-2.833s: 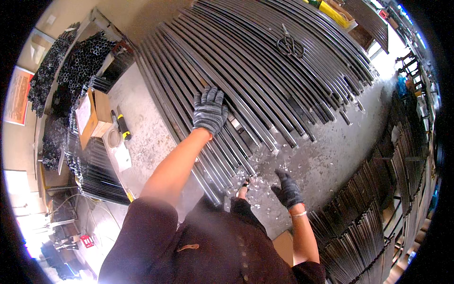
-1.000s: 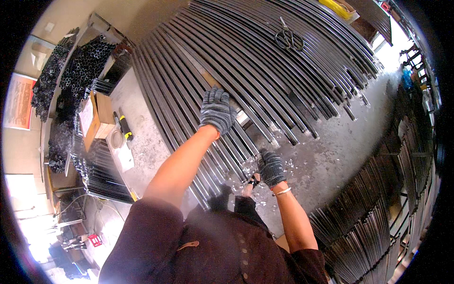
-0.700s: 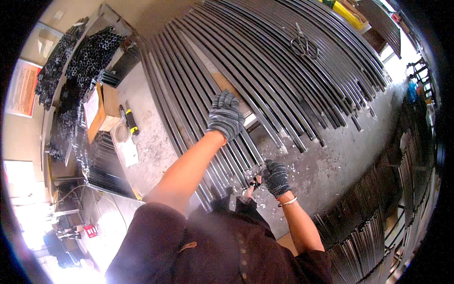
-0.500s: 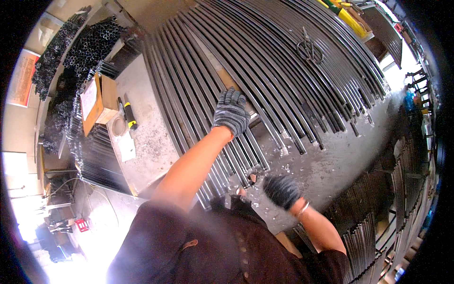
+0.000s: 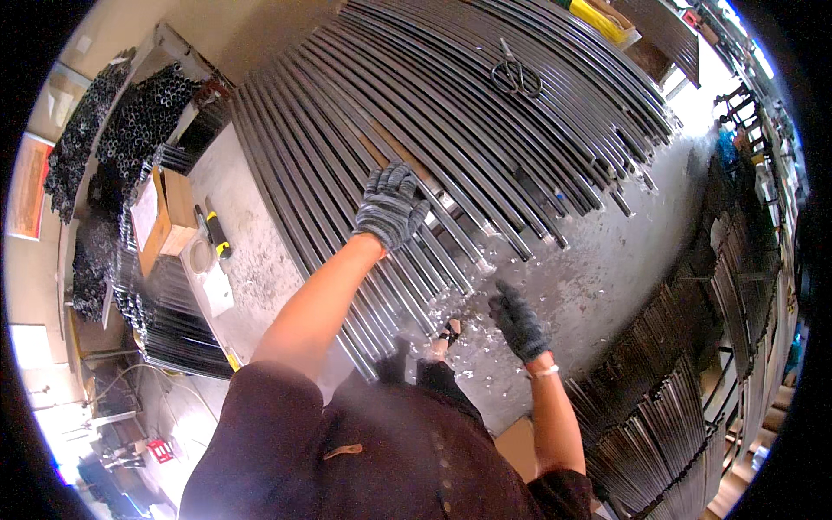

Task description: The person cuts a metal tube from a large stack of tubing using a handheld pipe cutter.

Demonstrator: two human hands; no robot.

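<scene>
Long dark metal tubes [image 5: 303, 139] lie side by side in a wide row. My left hand [image 5: 388, 208], in a grey striped knit glove, rests palm down on them with its fingers laid over the tubes. It is open and does not lift any tube. Beside it a brownish strip [image 5: 390, 149] shows in a gap between tubes. My right hand [image 5: 517, 322], in a dark grey glove, hovers beyond the tube ends, above the grey floor. Its fingers point forward, apart and slightly bent, and hold nothing.
Scissors [image 5: 517, 78] lie on the tubes farther away. On a pale board at left stand an open cardboard box [image 5: 178, 212], a black-and-yellow tool [image 5: 217, 234] and a tape roll [image 5: 199, 256]. Tube bundles [image 5: 152, 117] are stacked behind; more racked tubes [image 5: 654, 425] stand at right.
My right hand, blurred before, has moved slightly forward, its fingers now reaching out. My left hand stays on the tubes. The whole view has shifted and turned a little.
</scene>
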